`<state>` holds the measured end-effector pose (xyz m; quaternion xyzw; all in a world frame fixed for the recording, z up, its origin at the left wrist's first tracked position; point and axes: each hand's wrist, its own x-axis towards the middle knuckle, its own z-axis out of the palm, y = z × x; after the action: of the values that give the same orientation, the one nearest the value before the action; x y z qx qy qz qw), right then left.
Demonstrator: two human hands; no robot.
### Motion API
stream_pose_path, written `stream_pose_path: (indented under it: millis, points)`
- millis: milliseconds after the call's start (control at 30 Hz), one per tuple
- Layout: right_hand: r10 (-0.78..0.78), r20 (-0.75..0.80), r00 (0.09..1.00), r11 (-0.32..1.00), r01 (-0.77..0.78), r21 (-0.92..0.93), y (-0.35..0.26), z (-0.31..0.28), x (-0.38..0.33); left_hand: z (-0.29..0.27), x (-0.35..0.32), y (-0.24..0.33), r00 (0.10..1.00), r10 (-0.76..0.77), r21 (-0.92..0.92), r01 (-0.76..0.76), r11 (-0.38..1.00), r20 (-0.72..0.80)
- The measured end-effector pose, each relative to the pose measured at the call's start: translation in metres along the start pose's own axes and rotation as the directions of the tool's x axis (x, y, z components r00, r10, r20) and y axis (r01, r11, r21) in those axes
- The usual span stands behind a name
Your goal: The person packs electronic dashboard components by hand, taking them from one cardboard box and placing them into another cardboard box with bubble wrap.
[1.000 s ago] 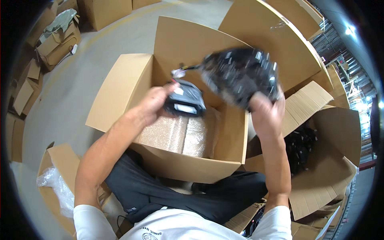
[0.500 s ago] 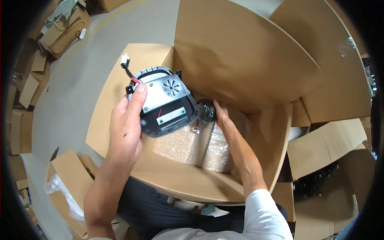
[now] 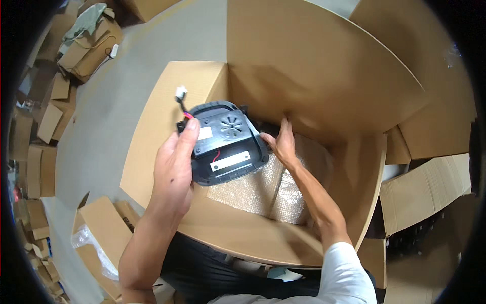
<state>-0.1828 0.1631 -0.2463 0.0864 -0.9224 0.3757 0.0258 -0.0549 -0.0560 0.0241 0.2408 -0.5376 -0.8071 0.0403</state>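
My left hand (image 3: pixel 174 162) grips a black, rounded-square electronic unit (image 3: pixel 228 162) by its left side, thumb on top. The unit has a grey plate with a round slotted vent, a pale strip with two screws, and a short cable ending in a white connector (image 3: pixel 181 93). Inside the large cardboard box (image 3: pixel 152 137), my right hand (image 3: pixel 284 144) is beside the unit's right edge, thumb and fingers apart. Something dark between them is mostly hidden behind the unit. Below lie bubble-wrapped packages (image 3: pixel 253 195) on the box bottom.
Tall box flaps (image 3: pixel 324 66) rise at the far side. To the right stands another open carton (image 3: pixel 425 190) with dark items inside. A smaller carton (image 3: pixel 104 223) with bubble wrap (image 3: pixel 96 251) is at the lower left. Several cartons line the left side of the floor.
My right hand's fingers have spread and straightened beside the black wrapped item, which is now mostly out of sight. The unit stays in my left hand; the whole view has shifted slightly.
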Motion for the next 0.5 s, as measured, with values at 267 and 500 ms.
stream_pose_path:
  millis: [267, 500]
  points:
    - [-0.56, 0.123, 0.819, 0.67, 0.361, 0.649, -0.142, -0.165, -0.018, 0.004, -0.006, -0.017, 0.942, -0.286, -0.105, 0.307, 0.946, 0.173]
    - [0.362, 0.551, 0.752, 0.222, -0.643, 0.732, 0.122, -0.077, -0.034, 0.008, -0.031, -0.014, 0.963, -0.255, 0.17, 0.238, 0.956, 0.084]
